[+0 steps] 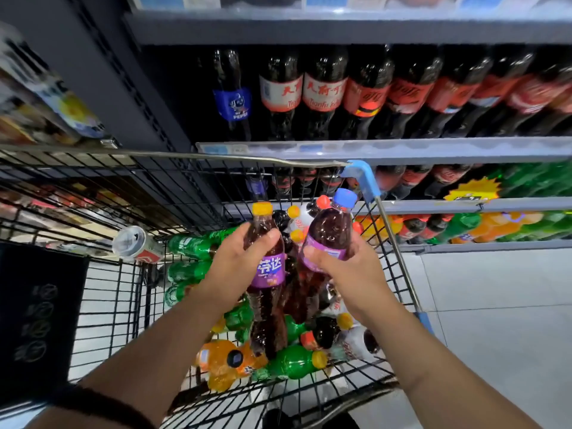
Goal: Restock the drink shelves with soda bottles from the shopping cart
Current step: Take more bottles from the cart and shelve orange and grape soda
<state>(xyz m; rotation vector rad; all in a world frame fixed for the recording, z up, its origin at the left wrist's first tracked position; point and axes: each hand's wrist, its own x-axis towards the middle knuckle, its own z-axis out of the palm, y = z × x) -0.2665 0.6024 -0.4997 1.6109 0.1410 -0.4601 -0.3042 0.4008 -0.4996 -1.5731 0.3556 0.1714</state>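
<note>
Forearms stretched over the cart, a thin black band (pixel 102 404) round the left one, I lift two sodas at once. My left hand (pixel 235 261) grips a dark grape soda bottle with a purple label and orange cap (pixel 268 270), fingers (pixel 268 238) curled round its upper body. My right hand (pixel 346 270) grips a second grape soda bottle with a blue cap (pixel 328 230), tilted toward the first. Both bottles hang above the load, clear of the basket floor and not yet on any shelf.

By my reading this is the pick-up step, and much of the restocking lies ahead. Next I must raise the pair over the rim, find the matching row and stand each upright.

Below them the black wire shopping cart (pixel 216 157) carries a jumble of lying green plastic bottles (pixel 195 246), an orange soda bottle (pixel 223 363), dark bottles with red caps and a tipped drinks can (pixel 133 244). Beyond, the grey drink shelves (pixel 402 148) show red-labelled cola bottles (pixel 322 91) beside one blue-labelled cola bottle (pixel 232 100).
</note>
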